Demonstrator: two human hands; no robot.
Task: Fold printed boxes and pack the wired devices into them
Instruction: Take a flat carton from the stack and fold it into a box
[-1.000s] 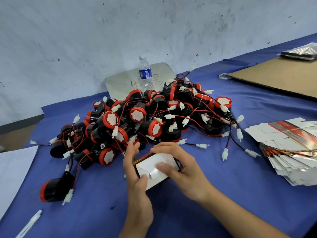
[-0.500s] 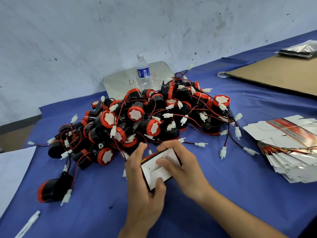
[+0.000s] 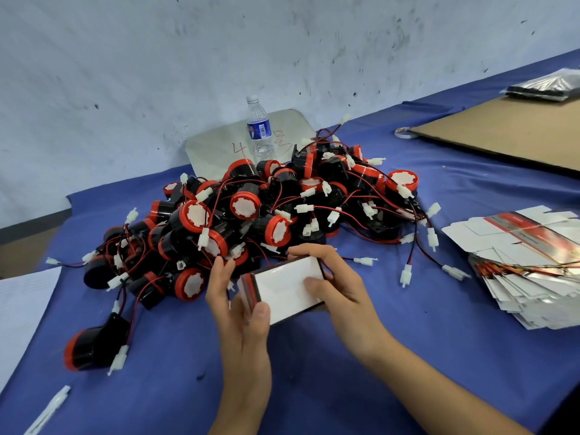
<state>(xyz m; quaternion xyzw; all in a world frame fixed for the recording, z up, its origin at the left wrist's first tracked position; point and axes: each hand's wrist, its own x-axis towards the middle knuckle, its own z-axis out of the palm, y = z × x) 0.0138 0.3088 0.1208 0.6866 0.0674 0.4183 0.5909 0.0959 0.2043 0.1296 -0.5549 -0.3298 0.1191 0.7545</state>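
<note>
Item: printed box [image 3: 287,288], thin card, light, crushable; held above the worktop [image 3: 376,356], near the wired devices [image 3: 251,211]. My left hand [image 3: 233,296] and right hand [image 3: 332,287] pinch its edges; best gripped at corners.

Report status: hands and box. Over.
Left hand grips box at its left end. Right hand holds its far edge, thumb on the white face. Pile of wired devices close behind; no device in hand.
</note>
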